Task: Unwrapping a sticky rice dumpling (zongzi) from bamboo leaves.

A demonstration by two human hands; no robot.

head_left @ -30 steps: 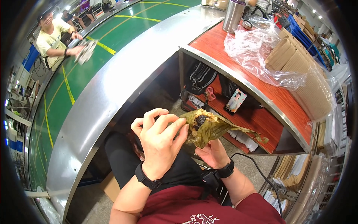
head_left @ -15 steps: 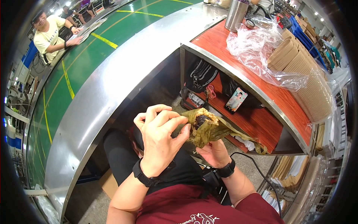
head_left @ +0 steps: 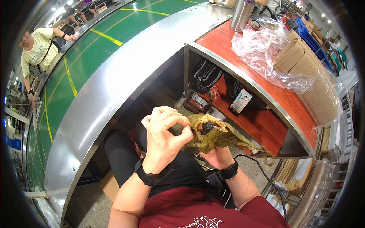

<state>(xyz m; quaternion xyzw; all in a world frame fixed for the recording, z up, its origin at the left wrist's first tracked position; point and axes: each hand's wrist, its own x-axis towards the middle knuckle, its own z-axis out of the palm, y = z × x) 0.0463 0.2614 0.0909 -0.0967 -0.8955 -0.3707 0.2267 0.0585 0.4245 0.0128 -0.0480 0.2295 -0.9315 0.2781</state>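
Note:
A leaf-wrapped rice dumpling is held in front of my lap. Its olive-green leaf is peeled back at the top, where yellowish rice and a dark filling show. The loose leaf end trails off to the right. From underneath, my right hand supports it, with the fingers mostly hidden behind the leaf. At the dumpling's left side, my left hand is closed in a pinch, thumb against forefinger, at the leaf's edge. Both wrists wear dark bands.
A red wood-look table carries clear plastic film, stacked brown paper trays and a steel tumbler. A phone leans on the shelf below. To the left curves a metal-edged green conveyor, with a co-worker beyond it.
The dumpling has turned slightly, so its dark filling shows more. My left hand stays at its edge, pinched tighter. The co-worker beyond the conveyor has shifted left and spread both arms.

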